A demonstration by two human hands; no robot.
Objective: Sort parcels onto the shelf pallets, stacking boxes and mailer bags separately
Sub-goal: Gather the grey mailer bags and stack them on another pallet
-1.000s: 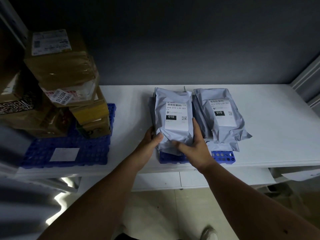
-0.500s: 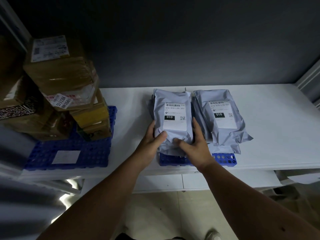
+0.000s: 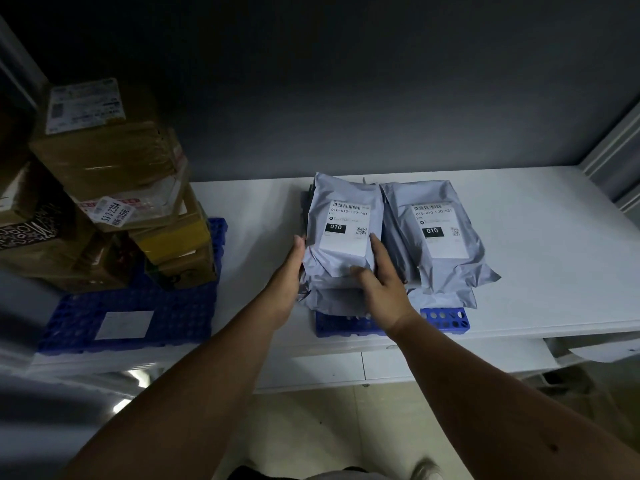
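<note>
In the head view, a white shelf [image 3: 540, 258] is seen from above, with a dark wall behind it. On a small blue pallet [image 3: 446, 318] near the front edge of the shelf, grey mailer bags are stacked in two piles side by side. The left mailer bag [image 3: 341, 233], topmost in its pile, is shown label up, marked "010" on a black patch beneath a barcode. It is flanked by both hands. The left hand [image 3: 289, 282] is laid flat against the bag's left edge, fingers straight and together. The right hand [image 3: 379, 282] is placed on the bag's right side, fingers extended along the edge and the thumb pressed over the bag's lower front, so that the bag is squeezed between the two hands. Whether the bag is lifted clear of the bags beneath it or is resting on them cannot be told in the dim light. The right mailer bag [image 3: 440, 237], bearing a matching label, is seen just beside it, lying on further bags.

Well apart to the left, a larger blue pallet [image 3: 166, 317] is loaded with a tall stack of cardboard boxes [image 3: 110, 174], taped and labelled. A white slip [image 3: 124, 323] is seen on the pallet's bare front part.
</note>
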